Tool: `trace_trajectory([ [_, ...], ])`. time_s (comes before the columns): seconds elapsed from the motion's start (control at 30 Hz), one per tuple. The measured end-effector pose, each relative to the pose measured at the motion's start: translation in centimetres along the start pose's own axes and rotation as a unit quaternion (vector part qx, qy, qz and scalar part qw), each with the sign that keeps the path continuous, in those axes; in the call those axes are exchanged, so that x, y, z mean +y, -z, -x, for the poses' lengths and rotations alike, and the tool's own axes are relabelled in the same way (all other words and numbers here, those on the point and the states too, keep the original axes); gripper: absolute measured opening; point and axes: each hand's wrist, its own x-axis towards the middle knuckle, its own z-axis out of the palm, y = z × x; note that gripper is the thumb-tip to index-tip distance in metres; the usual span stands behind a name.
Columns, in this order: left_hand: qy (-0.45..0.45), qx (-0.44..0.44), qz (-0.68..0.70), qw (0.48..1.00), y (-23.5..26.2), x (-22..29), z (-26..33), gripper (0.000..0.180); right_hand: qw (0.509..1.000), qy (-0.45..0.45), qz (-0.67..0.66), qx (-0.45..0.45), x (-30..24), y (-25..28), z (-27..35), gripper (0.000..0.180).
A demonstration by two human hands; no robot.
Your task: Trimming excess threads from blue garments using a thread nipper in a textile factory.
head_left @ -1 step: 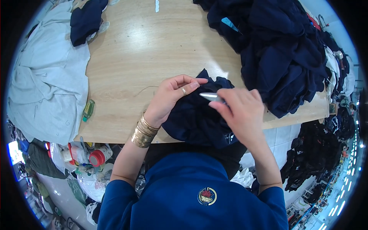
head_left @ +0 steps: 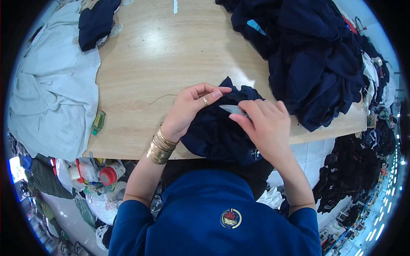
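Navy garment [head_left: 218, 132], gold bangles [head_left: 160, 146], pale wooden table [head_left: 171, 55]

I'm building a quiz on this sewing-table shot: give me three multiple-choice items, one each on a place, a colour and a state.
1. Where is the big pile of dark garments? A the table's right side; B the floor; C the person's lap.
2. What colour are the bangles on the left wrist? A red; B gold; C black.
3. What is the right hand doing? A resting flat; B hanging empty; C pinching a small pale tool.

Answers: 1 A, it is heaped on the table's right side. 2 B, they gleam gold. 3 C, its fingers grip the tool over the navy garment.
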Motion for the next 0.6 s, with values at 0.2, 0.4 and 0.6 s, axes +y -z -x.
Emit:
trace_trajectory([
  [0.2,-0.006,0.012,-0.013,1.0,0.1,-0.2,0.2,0.016,0.996,-0.022,0.087,0.014,0.8,-1.8,0.1,0.021],
  [0.4,-0.013,0.006,-0.009,1.0,0.3,-0.3,0.3,0.015,0.993,-0.015,0.115,0.004,0.8,-2.0,-0.2,0.021],
  [0.6,-0.01,0.009,-0.008,1.0,0.2,-0.3,0.2,0.014,0.993,-0.017,0.12,-0.002,0.9,-1.8,-0.3,0.021],
])
